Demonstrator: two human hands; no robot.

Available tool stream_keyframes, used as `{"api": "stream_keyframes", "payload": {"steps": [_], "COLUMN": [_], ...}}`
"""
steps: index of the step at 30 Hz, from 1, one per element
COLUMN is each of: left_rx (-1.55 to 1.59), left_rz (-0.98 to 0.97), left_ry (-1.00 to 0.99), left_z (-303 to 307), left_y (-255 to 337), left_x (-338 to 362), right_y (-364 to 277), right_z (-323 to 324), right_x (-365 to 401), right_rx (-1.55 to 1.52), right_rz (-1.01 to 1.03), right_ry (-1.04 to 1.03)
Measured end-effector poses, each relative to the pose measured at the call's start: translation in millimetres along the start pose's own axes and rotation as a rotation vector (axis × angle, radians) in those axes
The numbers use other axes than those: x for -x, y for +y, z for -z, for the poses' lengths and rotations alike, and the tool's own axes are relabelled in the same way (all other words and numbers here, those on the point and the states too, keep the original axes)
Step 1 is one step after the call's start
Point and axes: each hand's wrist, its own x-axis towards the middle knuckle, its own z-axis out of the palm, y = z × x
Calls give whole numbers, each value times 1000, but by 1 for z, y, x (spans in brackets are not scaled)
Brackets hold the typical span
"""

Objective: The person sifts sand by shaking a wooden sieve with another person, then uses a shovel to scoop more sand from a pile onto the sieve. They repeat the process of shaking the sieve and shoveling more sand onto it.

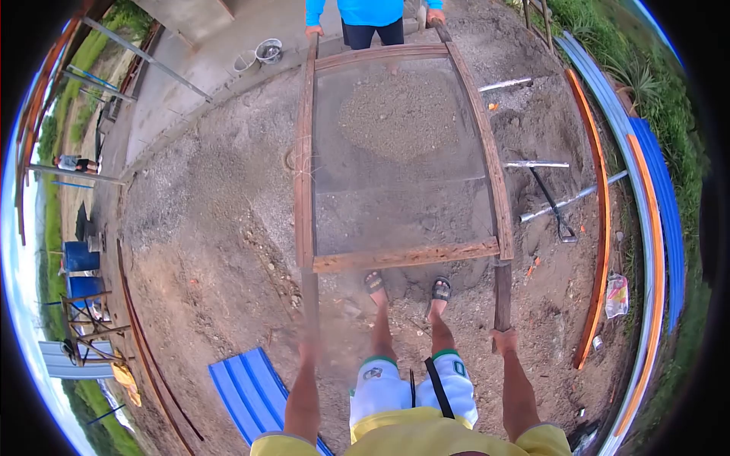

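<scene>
A large wooden-framed sieve (403,257) spans the middle of the view, with a heap of coarse sand (395,114) on the far part of its mesh. My left hand (307,349), slightly blurred, is closed on the near left handle (310,300). Around the end of the near right handle (503,296) my right hand (504,342) is wrapped. Opposite me a co-worker in a blue shirt (371,11) grips the two far handles, one in each hand. Both my sandalled feet stand just behind the frame's near bar.
A shovel (553,205) and metal pipes (574,196) lie on the right. Long orange beams (597,220) run beyond them. Blue corrugated sheet (247,387) lies near my left side. Two buckets (268,51) stand at the far left; another person (76,163) is in the distance.
</scene>
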Motion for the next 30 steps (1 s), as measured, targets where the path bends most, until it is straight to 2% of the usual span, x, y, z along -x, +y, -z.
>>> {"api": "stream_keyframes", "payload": {"steps": [1,3,5,6,8,9,10,11,12,14,17,18,19,20,22,23,25,27,28,30], "left_rx": [74,167,245,187,311,16,-125,-33,-86,-167,-165,-102,128,-22,-242,-122,100,86,135,228], "left_rz": [-24,59,157,-18,182,32,-22,55,6,-46,-51,-7,63,-6,-118,71,180,79,111,182], "left_ry": [-69,-124,-110,-48,-85,98,171,26,-21,8,24,20,-53,115,101,-95,-102,-56,-94,-165], "left_z": [-5,-1,-10,-12,13,11,61,101,126,156,136,123,104,72,41,2,7,-4,-1,15], "left_y": [-26,-40,-64,-61,12,36,127,198,228,270,231,211,179,126,44,-36,-49,-69,-53,-6], "left_x": [22,52,49,29,-13,-50,-27,-20,-32,-39,-51,-32,-14,-9,29,19,75,69,60,44], "right_y": [25,36,37,19,-11,-39,-76,-105,-132,-178,-172,-149,-99,-80,-12,14,52,39,33,8], "right_z": [-2,1,3,4,-1,-1,7,7,14,36,44,37,18,15,6,7,10,16,22,16], "right_x": [10,32,42,36,-9,-28,-36,-49,-61,-59,-39,-29,-37,-13,12,27,51,56,62,28], "right_rx": [-43,-66,-18,34,-61,38,98,140,237,166,154,205,183,201,107,4,-80,-66,-56,-66], "right_rz": [-33,-23,-12,-3,33,61,155,185,213,257,205,216,148,161,-11,-29,-54,-94,-120,-10], "right_ry": [-35,-17,18,47,-57,-32,10,129,142,74,59,80,81,123,-3,-48,-73,-85,-92,-44]}}
